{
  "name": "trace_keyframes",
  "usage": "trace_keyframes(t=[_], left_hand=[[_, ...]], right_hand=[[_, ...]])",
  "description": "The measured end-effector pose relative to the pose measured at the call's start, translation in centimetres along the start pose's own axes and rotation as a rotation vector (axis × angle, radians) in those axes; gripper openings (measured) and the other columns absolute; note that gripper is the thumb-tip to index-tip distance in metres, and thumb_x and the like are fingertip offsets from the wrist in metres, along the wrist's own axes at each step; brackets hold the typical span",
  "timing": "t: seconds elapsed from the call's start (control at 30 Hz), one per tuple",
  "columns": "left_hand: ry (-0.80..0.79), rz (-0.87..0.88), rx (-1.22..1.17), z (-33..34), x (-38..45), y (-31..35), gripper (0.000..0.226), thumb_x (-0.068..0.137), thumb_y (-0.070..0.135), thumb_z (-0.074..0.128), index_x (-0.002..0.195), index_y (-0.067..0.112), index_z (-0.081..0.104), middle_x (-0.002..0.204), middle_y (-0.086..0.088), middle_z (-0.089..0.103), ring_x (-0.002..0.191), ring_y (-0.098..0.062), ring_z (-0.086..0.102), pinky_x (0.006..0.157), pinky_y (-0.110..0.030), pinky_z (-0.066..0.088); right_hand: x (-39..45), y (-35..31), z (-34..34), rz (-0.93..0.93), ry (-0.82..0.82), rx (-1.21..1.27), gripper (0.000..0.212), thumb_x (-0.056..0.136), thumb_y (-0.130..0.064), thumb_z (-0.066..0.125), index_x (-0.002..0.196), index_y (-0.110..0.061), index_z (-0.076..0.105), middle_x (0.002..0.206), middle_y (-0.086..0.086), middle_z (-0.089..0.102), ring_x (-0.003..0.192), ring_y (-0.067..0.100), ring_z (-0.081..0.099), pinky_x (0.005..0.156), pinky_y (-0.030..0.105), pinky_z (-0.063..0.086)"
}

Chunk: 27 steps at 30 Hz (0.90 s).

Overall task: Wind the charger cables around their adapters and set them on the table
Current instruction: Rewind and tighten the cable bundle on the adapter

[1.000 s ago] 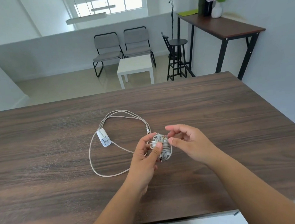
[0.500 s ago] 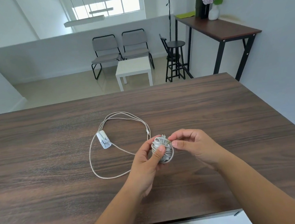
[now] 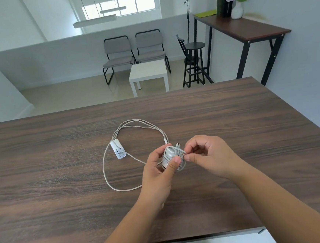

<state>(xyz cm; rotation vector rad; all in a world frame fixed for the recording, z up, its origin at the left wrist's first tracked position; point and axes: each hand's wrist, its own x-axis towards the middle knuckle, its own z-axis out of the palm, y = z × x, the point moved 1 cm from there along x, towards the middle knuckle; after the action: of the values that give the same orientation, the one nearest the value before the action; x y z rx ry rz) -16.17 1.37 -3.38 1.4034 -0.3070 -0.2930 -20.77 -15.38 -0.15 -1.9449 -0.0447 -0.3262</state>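
The loose tail that was dangling a second ago is gone now, drawn in tight against the bundle, and the right hand (image 3: 209,156) has closed in on it. So this is the finish of the first charger: the wound adapter (image 3: 170,157) sits up off the surface (image 3: 251,125), pinched in the left hand (image 3: 156,176), thumb pressed across the coils on the near side, other fingers curled behind. The right hand's fingers are narrowed to a pinch, thumb and forefinger meeting on the cable end at the bundle's right edge; whether it's tucked under a loop yet, I can't tell. Next, I'd guess, comes securing that end and setting the bundle down. Then the second adapter (image 3: 118,152), lying flat just to the left with its loose cable (image 3: 107,181) sprawled in a wide loop, untouched.
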Motion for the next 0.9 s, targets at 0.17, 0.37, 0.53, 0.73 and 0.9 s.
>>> trace_keyframes(t=[0.17, 0.37, 0.53, 0.73, 0.9], left_hand=[[0.095, 0.034, -0.08, 0.5, 0.1, 0.1, 0.034, 0.078, 0.022, 0.078, 0.109, 0.023, 0.063, 0.097, 0.003, 0.07, 0.082, -0.019, 0.064, 0.078, -0.037, 0.055], [0.108, 0.021, -0.169, 0.8, 0.3, 0.7, 0.019, 0.077, 0.022, 0.07, 0.093, 0.028, 0.062, 0.088, 0.0, 0.062, 0.072, -0.014, 0.063, 0.068, -0.037, 0.053], [0.083, -0.028, -0.244, 1.1, 0.5, 0.3, 0.022, 0.077, 0.024, 0.068, 0.098, 0.026, 0.062, 0.098, -0.013, 0.061, 0.079, -0.017, 0.064, 0.078, -0.045, 0.048], [0.077, -0.114, -0.296, 1.5, 0.8, 0.0, 0.05, 0.074, 0.025, 0.069, 0.121, 0.014, 0.057, 0.108, -0.009, 0.067, 0.09, -0.018, 0.066, 0.081, -0.042, 0.054], [0.126, -0.146, -0.393, 2.4, 0.7, -0.5, 0.04, 0.076, 0.023, 0.068, 0.114, 0.011, 0.062, 0.103, -0.014, 0.068, 0.083, -0.017, 0.067, 0.068, -0.033, 0.058]], right_hand=[[0.1, -0.5, 1.1, -0.287, 0.135, -0.307, 0.008, 0.078, -0.009, 0.07, 0.083, -0.015, 0.072, 0.081, -0.006, 0.07, 0.075, 0.005, 0.065, 0.071, 0.023, 0.053], [0.3, -0.5, 2.0, -0.434, 0.222, -0.441, 0.011, 0.08, -0.008, 0.07, 0.088, -0.013, 0.074, 0.087, -0.003, 0.069, 0.08, 0.008, 0.064, 0.074, 0.021, 0.052], [0.1, 0.4, 1.8, -0.467, 0.282, -0.466, 0.009, 0.08, -0.009, 0.073, 0.086, -0.014, 0.075, 0.085, -0.002, 0.07, 0.08, 0.009, 0.065, 0.074, 0.019, 0.051], [-0.3, 1.0, 1.9, -0.502, 0.383, -0.428, 0.006, 0.076, -0.005, 0.074, 0.08, -0.01, 0.075, 0.077, -0.001, 0.07, 0.071, 0.01, 0.064, 0.068, 0.021, 0.052], [-0.3, 1.0, 2.5, -0.512, 0.455, -0.504, 0.005, 0.075, -0.004, 0.07, 0.074, -0.009, 0.071, 0.072, -0.001, 0.067, 0.066, 0.016, 0.061, 0.065, 0.027, 0.051]])
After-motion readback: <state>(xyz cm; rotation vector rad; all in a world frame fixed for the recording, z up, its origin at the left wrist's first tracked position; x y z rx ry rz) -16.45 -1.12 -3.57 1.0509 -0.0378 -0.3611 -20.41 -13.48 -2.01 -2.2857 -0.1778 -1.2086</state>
